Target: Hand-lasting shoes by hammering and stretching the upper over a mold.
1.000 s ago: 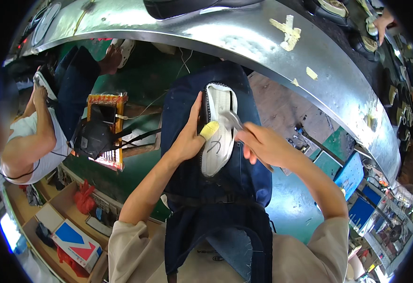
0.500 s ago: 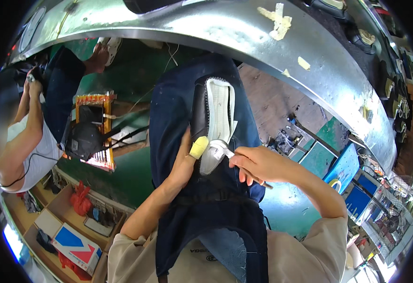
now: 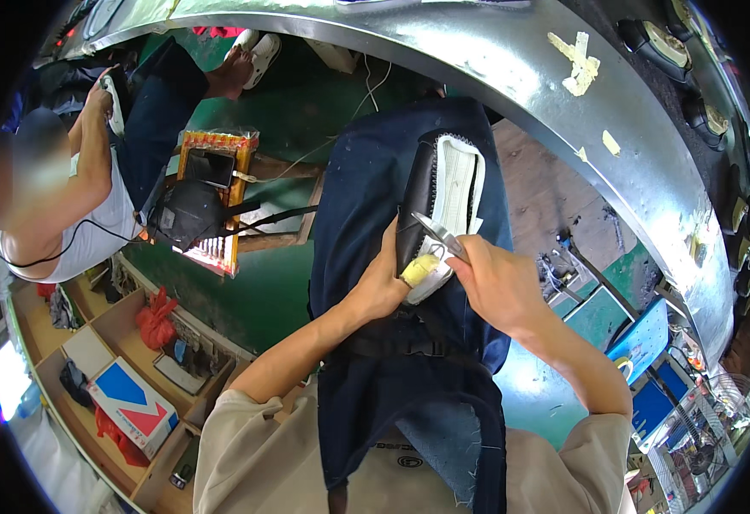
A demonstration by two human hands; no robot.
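Note:
An unfinished shoe (image 3: pixel 456 182) lies sole up along my lap, on the dark blue apron (image 3: pixel 366 184). Its side is black, its underside is white, and zigzag stitches run around the rim. My left hand (image 3: pixel 379 274) grips the near end from the left, with its yellow-wrapped thumb pressed on the white part. In my right hand (image 3: pixel 499 283) is a shiny metal hand tool (image 3: pixel 440 233); its flat, pointed end angles up-left across the shoe, close to the left thumb. My fingers hide its handle, and its exact kind is unclear.
A metal-covered bench (image 3: pixel 486 64) curves across the far side, with several dark shoes (image 3: pixel 656 50) at its right. On the left, a co-worker (image 3: pixel 92 184) sits near a stool with a black bag (image 3: pixel 188 214). Wooden compartments (image 3: pixel 75 338) fill the lower left; a fan (image 3: pixel 700 445) stands lower right.
The view has shifted, so the shoe appears farther right. My right hand has turned, and the tool's end now points up-left over the shoe. My left hand keeps its hold.

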